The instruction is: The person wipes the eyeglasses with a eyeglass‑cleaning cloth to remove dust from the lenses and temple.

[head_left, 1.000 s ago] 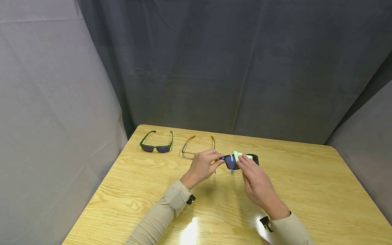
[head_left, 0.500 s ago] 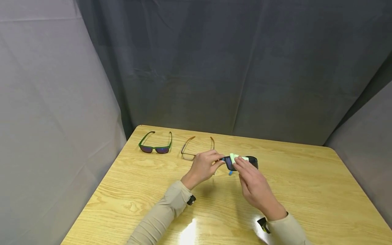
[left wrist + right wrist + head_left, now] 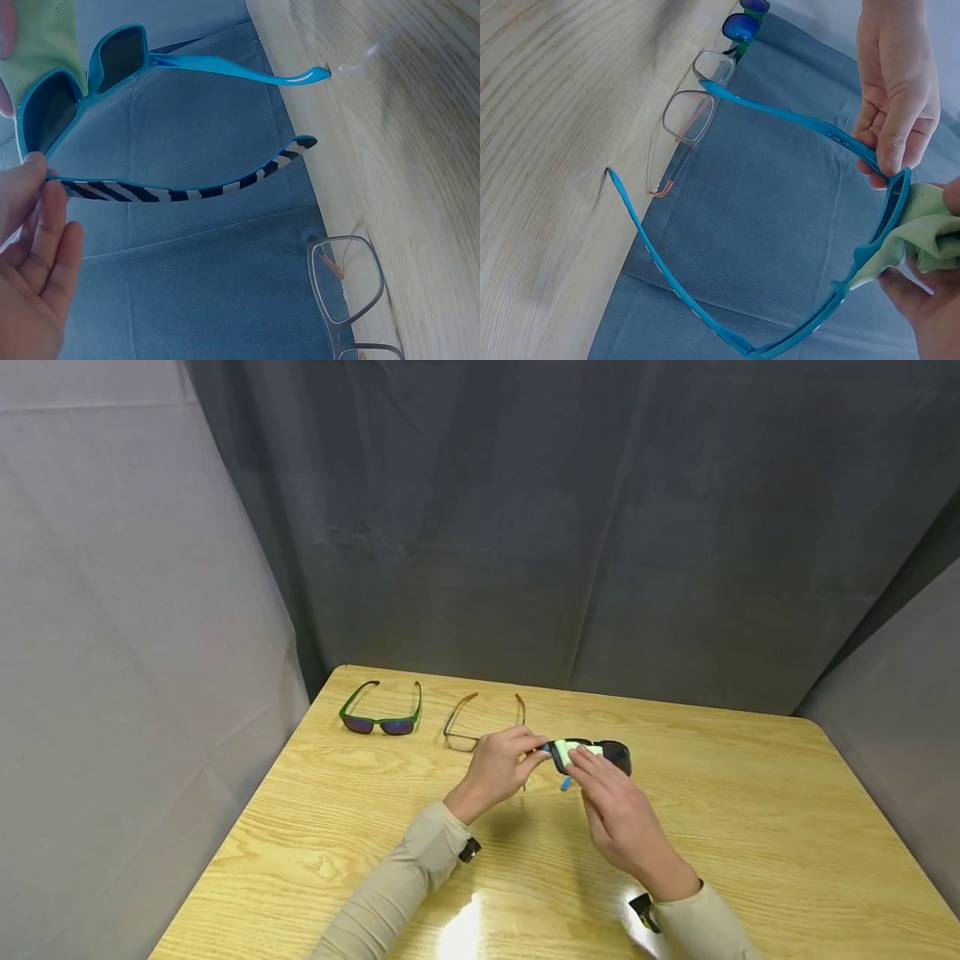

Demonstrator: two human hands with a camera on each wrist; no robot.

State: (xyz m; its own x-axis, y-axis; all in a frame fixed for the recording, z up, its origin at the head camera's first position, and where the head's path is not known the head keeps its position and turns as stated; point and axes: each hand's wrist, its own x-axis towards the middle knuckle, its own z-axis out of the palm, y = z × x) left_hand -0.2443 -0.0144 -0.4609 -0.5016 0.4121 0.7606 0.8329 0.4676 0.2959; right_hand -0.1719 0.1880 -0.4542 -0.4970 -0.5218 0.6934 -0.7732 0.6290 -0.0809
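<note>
My left hand [image 3: 495, 772] pinches a pair of sunglasses [image 3: 618, 757] by the hinge end of one temple. The frame is bright blue inside, and the held temple [image 3: 180, 195] has black-and-white stripes outside. Both temples are unfolded and point down toward the table. My right hand [image 3: 626, 818] holds a pale green cloth [image 3: 930, 232] between thumb and fingers, pressed on the front of the lens nearer the left hand. The cloth hides most of that lens in the head view; the other dark lens shows uncovered.
Clear-lens eyeglasses [image 3: 461, 742] with orange temple tips lie just behind my left hand. Green sunglasses [image 3: 380, 725] lie at the back left of the wooden table [image 3: 750, 827]. A dark curtain [image 3: 480, 527] hangs behind, with light grey cloth at the sides.
My right hand has slid the cloth left across the sunglasses, toward my left hand, covering more of the near lens. My left hand keeps its grip, nearly still.
</note>
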